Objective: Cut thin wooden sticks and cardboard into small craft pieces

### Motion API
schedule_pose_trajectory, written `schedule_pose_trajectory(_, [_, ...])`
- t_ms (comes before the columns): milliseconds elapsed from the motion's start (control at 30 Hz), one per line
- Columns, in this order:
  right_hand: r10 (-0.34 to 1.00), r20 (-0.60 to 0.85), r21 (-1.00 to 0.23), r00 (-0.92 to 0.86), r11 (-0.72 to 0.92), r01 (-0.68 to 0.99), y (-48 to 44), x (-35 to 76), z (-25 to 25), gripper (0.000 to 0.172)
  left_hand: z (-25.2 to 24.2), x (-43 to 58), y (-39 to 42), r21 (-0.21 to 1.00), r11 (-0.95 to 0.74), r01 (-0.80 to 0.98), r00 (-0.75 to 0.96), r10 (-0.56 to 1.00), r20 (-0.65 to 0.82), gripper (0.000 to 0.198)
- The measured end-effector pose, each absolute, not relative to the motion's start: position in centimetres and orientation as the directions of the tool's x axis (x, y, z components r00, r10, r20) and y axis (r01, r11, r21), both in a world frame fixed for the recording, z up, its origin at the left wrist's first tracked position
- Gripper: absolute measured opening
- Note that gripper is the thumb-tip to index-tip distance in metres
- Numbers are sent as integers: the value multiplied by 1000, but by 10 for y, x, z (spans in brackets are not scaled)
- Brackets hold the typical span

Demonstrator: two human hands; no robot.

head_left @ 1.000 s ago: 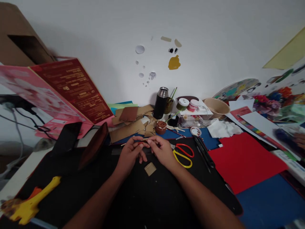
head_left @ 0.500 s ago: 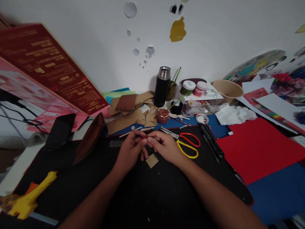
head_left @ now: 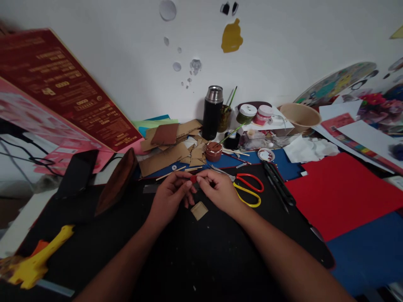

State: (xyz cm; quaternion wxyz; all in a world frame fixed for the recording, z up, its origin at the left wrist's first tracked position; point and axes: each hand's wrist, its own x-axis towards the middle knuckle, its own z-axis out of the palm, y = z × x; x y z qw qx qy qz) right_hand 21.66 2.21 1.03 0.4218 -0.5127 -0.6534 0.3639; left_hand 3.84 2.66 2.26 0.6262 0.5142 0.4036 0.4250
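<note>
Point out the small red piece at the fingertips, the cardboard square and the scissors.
Small red piece [head_left: 193, 179]: head view, on its visible face between the fingertips.
Cardboard square [head_left: 199, 211]: head view, middle of its upper face.
Scissors [head_left: 238, 176]: head view, on the red handle near the metal.

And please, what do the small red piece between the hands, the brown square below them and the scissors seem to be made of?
Small red piece: perhaps paper or clay, matt; too little shows to tell.
Brown square: probably cardboard; dull, brown like the torn scraps behind.
Scissors: greyish blades look like metal; handles seem plastic or coated, smooth and evenly coloured.
</note>
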Motion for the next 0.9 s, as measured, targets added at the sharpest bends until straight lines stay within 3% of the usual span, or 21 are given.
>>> schedule_pose_trajectory(233, [974, 168, -915, -151, 211, 345, 21, 216, 12, 20, 22, 37, 27, 997, 62, -49, 255, 966, -47, 28])
schedule_pose_trajectory(633, [958, -13, -1000, -286, -13, 5, 22, 214, 16, 31, 12, 29, 21, 945, -212, 250, 141, 973, 181, 13])
schedule_pose_trajectory(900, [953, -47, -999, -299, -52, -10, 22, 215, 14, 32, 16, 27, 19, 877, -297, 378, 182, 953, 244, 14])
